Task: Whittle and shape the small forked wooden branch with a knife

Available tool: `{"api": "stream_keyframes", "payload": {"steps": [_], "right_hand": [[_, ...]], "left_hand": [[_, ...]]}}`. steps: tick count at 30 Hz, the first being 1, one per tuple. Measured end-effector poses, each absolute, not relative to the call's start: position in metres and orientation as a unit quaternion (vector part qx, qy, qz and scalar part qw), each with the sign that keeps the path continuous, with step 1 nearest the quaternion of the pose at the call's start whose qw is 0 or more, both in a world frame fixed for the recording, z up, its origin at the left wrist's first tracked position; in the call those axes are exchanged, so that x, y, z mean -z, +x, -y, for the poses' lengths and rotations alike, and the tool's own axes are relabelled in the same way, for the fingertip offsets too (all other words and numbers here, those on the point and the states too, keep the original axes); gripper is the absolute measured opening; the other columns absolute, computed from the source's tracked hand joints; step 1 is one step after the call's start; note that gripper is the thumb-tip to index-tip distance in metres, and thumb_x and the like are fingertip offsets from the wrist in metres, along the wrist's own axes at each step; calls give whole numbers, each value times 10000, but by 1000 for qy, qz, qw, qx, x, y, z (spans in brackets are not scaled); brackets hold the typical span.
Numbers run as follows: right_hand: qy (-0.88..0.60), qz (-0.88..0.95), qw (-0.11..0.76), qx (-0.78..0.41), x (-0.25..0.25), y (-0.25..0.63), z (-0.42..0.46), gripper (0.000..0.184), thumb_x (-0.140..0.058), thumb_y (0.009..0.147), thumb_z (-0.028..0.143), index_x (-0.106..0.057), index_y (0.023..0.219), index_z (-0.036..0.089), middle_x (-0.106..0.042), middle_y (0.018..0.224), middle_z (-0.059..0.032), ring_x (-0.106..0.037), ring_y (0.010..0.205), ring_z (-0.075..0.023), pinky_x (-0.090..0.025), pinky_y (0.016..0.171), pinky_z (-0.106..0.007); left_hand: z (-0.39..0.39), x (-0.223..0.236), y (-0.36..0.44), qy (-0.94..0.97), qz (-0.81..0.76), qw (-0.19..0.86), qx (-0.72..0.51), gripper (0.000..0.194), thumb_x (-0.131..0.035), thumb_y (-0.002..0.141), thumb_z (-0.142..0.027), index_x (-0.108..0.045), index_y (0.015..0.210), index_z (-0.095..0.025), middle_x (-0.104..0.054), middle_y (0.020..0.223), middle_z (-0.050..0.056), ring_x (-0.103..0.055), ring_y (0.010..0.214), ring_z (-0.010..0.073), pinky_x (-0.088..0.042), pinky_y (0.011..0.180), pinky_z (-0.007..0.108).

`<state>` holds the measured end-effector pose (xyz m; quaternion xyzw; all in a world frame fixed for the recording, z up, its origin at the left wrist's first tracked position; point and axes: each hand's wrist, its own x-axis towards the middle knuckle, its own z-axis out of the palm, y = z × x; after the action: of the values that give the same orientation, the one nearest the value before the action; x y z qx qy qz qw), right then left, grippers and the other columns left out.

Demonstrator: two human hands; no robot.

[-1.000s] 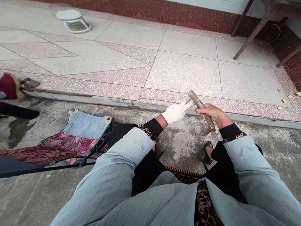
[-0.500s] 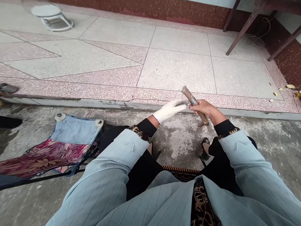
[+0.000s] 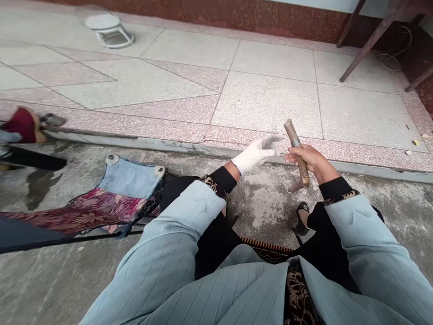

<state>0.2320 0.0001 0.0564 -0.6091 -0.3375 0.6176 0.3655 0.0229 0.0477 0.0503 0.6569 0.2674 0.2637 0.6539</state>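
My right hand (image 3: 311, 161) grips a brown wooden stick (image 3: 294, 139), which is tilted and has a short fork at its lower end. Silvery wire (image 3: 296, 143) is wound around the stick just above my fingers. Left of it, my left hand (image 3: 255, 153) wears a white knitted glove, its fingers bent towards the stick with a small gap between. A thin, loose strand of wire (image 3: 274, 121) rises from the gloved fingers and curls above the tiled step. Where the strand passes between the fingers is partly blurred.
A folding chair (image 3: 130, 181) with denim and floral cloth stands to my left. Beyond it are another person's red shoe (image 3: 22, 125) and a dark cylinder (image 3: 35, 157). A white stool (image 3: 104, 23) and a wooden table leg (image 3: 366, 42) stand on the raised tiled floor (image 3: 268, 100).
The view has swung left, bringing the red shoe into sight. My gloved hand has drawn slightly away from the stick, its fingers spread more. The stick is more upright, and the loose strand now shows.
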Motion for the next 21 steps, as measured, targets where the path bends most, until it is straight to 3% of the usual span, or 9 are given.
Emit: {"api": "stream_keyframes", "payload": {"steps": [5, 9, 12, 15, 21], "right_hand": [[-609, 345, 407, -587, -59, 228, 0, 142, -673, 711, 171, -544, 765, 150, -674, 674, -60, -587, 527, -105, -408, 419, -181], [-617, 399, 471, -488, -57, 224, -4, 126, -637, 637, 153, -558, 736, 154, -625, 676, -4, -494, 502, -72, -398, 464, -190], [-636, 474, 470, -387, -56, 222, -5, 140, -607, 639, 182, -571, 773, 168, -630, 752, -2, -504, 579, -89, -419, 528, -202], [-661, 534, 420, -319, -54, 218, -5, 150, -568, 678, 220, -592, 820, 179, -643, 801, -17, -537, 663, -123, -443, 579, -223], [-627, 590, 431, -270, -52, 216, -3, 154, -573, 715, 252, -618, 842, 177, -663, 825, -30, -578, 720, -149, -474, 686, -265]], "left_hand": [[-47, -53, 21, 642, -220, 677, -284, 879, -727, 722, -310, -280, 1473, -208, -662, 1067, 111, -620, 861, 143, -459, 724, 240], [-44, -53, 22, 639, -229, 677, -286, 922, -738, 708, -284, -237, 1482, -266, -627, 1186, 124, -629, 898, 152, -474, 740, 255], [-44, -49, 24, 630, -244, 683, -279, 672, -656, 782, -315, -396, 1396, -233, -665, 1071, 91, -622, 835, 127, -478, 747, 262], [-45, -43, 27, 615, -258, 683, -298, 391, -558, 856, -389, -586, 1150, -133, -678, 889, 71, -616, 789, 114, -475, 771, 264], [-44, -38, 30, 615, -254, 698, -263, 307, -550, 871, -392, -614, 898, -92, -670, 740, 64, -608, 659, 99, -486, 697, 244]]}}
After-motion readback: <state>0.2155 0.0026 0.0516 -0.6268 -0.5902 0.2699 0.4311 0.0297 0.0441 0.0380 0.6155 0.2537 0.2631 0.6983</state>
